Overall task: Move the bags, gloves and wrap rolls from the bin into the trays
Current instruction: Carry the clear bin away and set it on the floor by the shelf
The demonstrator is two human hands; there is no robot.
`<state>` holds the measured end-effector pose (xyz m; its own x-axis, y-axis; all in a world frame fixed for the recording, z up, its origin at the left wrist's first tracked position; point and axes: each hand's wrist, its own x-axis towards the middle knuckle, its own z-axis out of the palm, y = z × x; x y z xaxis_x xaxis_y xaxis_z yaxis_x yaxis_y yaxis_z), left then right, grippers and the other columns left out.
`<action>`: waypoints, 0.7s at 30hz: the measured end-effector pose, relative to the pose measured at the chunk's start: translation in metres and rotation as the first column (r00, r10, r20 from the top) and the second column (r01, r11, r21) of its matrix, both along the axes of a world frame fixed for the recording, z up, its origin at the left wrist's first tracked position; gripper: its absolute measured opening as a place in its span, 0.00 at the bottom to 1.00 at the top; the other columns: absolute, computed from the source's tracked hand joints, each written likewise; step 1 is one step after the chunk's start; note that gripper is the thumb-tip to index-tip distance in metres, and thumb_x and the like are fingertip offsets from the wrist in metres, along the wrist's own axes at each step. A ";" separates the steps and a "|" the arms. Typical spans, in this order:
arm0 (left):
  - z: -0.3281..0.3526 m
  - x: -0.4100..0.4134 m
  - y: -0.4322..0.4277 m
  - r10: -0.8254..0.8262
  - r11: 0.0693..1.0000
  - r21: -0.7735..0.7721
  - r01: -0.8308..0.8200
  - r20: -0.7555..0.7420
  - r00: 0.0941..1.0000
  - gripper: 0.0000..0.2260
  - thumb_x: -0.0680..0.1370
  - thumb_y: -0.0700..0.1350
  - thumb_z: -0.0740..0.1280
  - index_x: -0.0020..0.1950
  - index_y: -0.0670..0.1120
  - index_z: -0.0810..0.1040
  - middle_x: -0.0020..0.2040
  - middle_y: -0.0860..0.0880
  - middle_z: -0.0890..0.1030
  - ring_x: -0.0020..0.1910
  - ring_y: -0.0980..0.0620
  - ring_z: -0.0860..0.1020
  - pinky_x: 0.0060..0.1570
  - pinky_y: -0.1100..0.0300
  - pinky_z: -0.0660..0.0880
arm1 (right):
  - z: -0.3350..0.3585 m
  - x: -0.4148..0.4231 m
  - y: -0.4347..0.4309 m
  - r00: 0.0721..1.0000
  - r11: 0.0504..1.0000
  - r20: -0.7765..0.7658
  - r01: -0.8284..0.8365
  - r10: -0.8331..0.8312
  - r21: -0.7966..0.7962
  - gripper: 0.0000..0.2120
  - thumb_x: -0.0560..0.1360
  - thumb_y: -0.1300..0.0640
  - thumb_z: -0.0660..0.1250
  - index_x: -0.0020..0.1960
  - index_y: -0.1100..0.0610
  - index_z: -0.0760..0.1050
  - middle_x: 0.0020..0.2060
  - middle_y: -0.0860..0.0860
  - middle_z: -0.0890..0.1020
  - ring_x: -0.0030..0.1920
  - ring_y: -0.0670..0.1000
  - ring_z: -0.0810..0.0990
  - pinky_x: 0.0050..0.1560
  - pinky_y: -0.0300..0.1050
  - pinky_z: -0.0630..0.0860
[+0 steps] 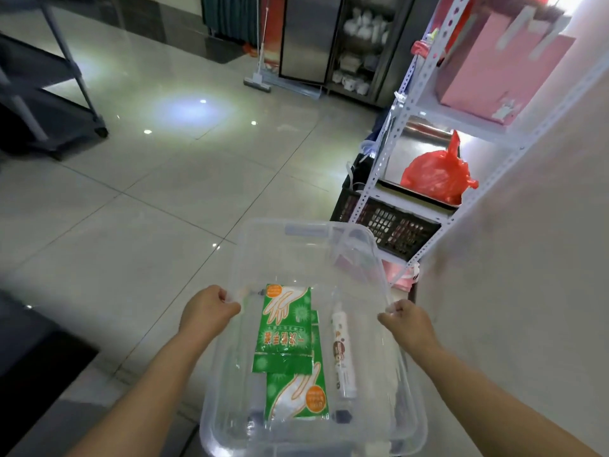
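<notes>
Your left hand (211, 308) is closed on the left rim of the clear rectangular plastic bin (329, 235), at about 9 o'clock of the bin. You carry the bin above the glossy tiled floor (158, 199). Inside the bin, left of its middle, lie two flat green packets of disposable gloves (290, 351), one overlapping the other, the upper one toward 12 o'clock and the lower toward 6 o'clock. Just beside them, toward 3 o'clock, lies a slim white wrap roll (344, 354) with small printed marks. Your right hand (407, 319) is closed on the right rim, at about 3 o'clock. Further at 1 o'clock stands a white metal shelf rack (412, 77); one shelf holds a metal tray (418, 140) with a red plastic bag (435, 176) in it, and below is a black perforated crate (392, 225).
</notes>
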<state>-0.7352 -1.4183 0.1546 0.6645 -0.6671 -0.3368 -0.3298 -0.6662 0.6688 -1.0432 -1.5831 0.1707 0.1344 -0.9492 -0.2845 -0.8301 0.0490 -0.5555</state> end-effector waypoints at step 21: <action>0.015 0.171 -0.325 0.339 0.941 0.002 -0.339 -0.007 0.941 0.07 0.68 0.41 0.70 0.44 0.42 0.77 0.40 0.41 0.82 0.39 0.41 0.80 0.42 0.53 0.75 | -0.002 0.225 -0.392 0.965 0.965 0.061 -0.258 0.255 0.050 0.08 0.70 0.55 0.69 0.38 0.53 0.70 0.31 0.47 0.73 0.31 0.46 0.71 0.26 0.34 0.65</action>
